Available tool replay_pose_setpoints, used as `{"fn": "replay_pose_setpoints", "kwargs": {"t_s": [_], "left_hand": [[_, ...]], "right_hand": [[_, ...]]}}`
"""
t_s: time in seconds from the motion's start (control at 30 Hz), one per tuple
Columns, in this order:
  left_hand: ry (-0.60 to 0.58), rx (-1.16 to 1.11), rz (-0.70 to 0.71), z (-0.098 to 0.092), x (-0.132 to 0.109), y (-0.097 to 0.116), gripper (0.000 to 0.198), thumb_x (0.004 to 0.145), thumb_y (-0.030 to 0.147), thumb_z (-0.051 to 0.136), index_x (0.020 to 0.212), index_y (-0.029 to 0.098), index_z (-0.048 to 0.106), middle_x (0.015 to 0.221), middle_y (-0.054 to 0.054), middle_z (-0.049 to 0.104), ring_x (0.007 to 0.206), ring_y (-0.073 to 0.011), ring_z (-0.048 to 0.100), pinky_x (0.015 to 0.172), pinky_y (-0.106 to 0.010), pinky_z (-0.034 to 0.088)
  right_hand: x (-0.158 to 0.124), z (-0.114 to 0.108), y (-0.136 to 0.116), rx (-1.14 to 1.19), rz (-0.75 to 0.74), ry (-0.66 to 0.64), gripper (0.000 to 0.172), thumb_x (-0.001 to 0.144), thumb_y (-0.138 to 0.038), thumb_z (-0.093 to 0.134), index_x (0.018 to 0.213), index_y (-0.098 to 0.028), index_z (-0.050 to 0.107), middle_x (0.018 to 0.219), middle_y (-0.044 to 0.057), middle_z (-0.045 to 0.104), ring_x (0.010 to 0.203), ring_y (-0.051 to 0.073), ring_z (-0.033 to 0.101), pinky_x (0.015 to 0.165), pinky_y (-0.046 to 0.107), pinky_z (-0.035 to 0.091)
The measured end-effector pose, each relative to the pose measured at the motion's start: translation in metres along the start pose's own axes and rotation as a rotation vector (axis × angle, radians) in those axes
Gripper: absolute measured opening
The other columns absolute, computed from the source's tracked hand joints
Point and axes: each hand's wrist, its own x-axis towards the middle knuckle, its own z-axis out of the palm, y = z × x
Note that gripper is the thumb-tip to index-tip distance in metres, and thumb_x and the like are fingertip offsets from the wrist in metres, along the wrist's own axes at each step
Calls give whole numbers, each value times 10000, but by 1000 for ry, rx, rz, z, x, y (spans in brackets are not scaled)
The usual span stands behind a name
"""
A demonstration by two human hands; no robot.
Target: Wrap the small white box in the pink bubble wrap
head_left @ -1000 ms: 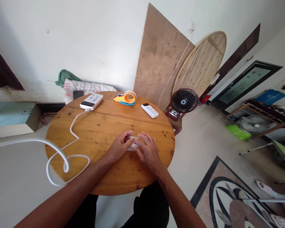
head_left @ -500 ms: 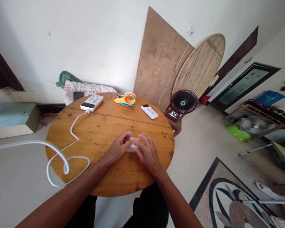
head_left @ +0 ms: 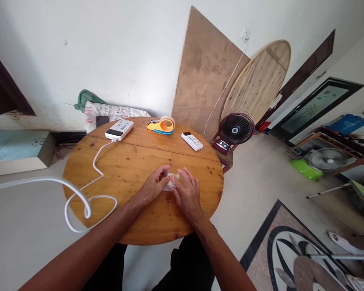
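Observation:
A small whitish packet with a clear, shiny surface (head_left: 170,185) lies on the round wooden table (head_left: 133,161), between my two hands; its exact kind is too small to tell. My left hand (head_left: 155,182) curls round its left side, thumb and fingers against it. From the right, my right hand (head_left: 187,192) grips the same packet, with the thumb and a finger on it and the other fingers bent above. Parts of the packet are hidden under the fingers.
Toward the table's far side are a white power bank (head_left: 119,129) with a cable (head_left: 98,155), a yellow tape dispenser (head_left: 163,125) and a smaller white power bank (head_left: 192,141). A dark fan (head_left: 235,130) stands beyond the right edge.
Both hands stay at the packet, with slight finger movement; the right thumb has shifted over it. The whole view has moved a little.

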Motion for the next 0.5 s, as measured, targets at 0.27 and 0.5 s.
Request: {"fn": "replay_pose_setpoints", "kwargs": {"t_s": [0.27,0.5], "left_hand": [[28,-14,-7,-1,0,-3,564,701,403,608,1187,126,534,1047,-87,626,848,-198,602,748,-322,492],[62,-120,-33,-1,2,-8,565,671,428,664,1150,143,573,1206,-126,602,1037,-254,586,858,-365,471]], "right_hand": [[-11,-5,-2,200,87,25,279,839,-223,587,1113,-206,543,1321,96,480,1208,229,450,980,386,363],[-46,-8,10,377,260,113,130,846,-190,541,972,-203,572,1306,102,475,1211,221,461,1021,394,383]]}}
